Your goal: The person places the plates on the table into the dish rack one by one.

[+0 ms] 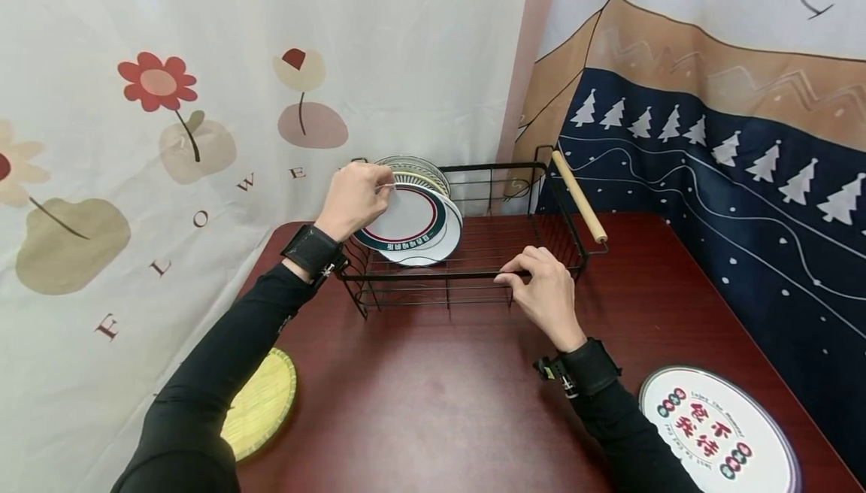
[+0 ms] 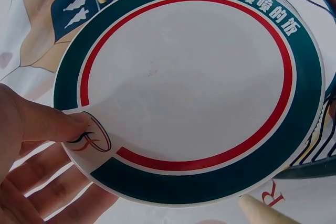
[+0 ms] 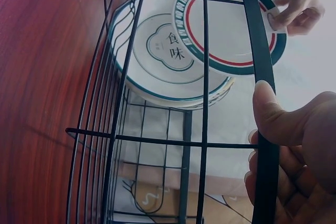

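Head view: left hand (image 1: 355, 200) pinches green-rimmed plate (image 1: 404, 220) at rim, upper centre, standing in wire dish rack (image 1: 473, 276) | right hand (image 1: 544, 290) curled on rack's front rail | risk: thin rim pinch may slip, knocking plate against neighbouring plates (image 1: 422, 171).

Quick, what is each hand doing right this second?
Left hand: pinching the rim of the green-and-red plate standing in the rack.
Right hand: fingers curled over the front rail of the black wire dish rack, gripping it.
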Demonstrator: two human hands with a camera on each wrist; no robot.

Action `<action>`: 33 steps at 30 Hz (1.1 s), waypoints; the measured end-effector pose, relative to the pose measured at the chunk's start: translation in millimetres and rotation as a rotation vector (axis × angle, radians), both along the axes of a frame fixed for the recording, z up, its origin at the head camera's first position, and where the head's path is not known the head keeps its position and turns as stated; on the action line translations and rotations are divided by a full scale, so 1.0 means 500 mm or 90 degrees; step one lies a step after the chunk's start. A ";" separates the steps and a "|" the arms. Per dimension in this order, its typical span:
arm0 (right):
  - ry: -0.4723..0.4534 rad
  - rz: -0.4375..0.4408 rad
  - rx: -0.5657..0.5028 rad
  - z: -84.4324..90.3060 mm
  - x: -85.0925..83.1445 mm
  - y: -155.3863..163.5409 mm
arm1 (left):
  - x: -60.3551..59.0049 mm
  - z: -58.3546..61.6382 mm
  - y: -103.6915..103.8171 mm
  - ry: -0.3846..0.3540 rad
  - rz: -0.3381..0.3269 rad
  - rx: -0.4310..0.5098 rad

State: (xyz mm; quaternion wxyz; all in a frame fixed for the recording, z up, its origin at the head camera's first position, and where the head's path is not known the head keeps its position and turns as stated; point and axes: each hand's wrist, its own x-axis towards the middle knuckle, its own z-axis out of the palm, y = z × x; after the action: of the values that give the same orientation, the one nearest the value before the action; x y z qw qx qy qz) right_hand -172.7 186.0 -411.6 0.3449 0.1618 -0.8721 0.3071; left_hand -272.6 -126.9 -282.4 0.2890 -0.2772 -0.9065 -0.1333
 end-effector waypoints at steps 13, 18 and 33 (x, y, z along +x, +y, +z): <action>-0.003 0.003 0.001 0.001 -0.003 0.002 | -0.021 -0.015 0.027 -0.042 0.002 -0.053; -0.004 0.001 0.001 0.002 -0.004 0.001 | -0.034 -0.026 0.040 -0.063 -0.017 -0.060; -0.005 0.002 -0.005 -0.001 -0.002 0.001 | -0.065 -0.064 0.067 -0.111 0.014 -0.133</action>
State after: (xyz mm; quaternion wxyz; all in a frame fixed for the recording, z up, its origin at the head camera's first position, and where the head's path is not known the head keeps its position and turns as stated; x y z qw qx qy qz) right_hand -173.8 186.3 -412.0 0.3418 0.1609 -0.8719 0.3115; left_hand -304.9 -93.2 -314.3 0.1800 -0.2829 -0.9403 -0.0588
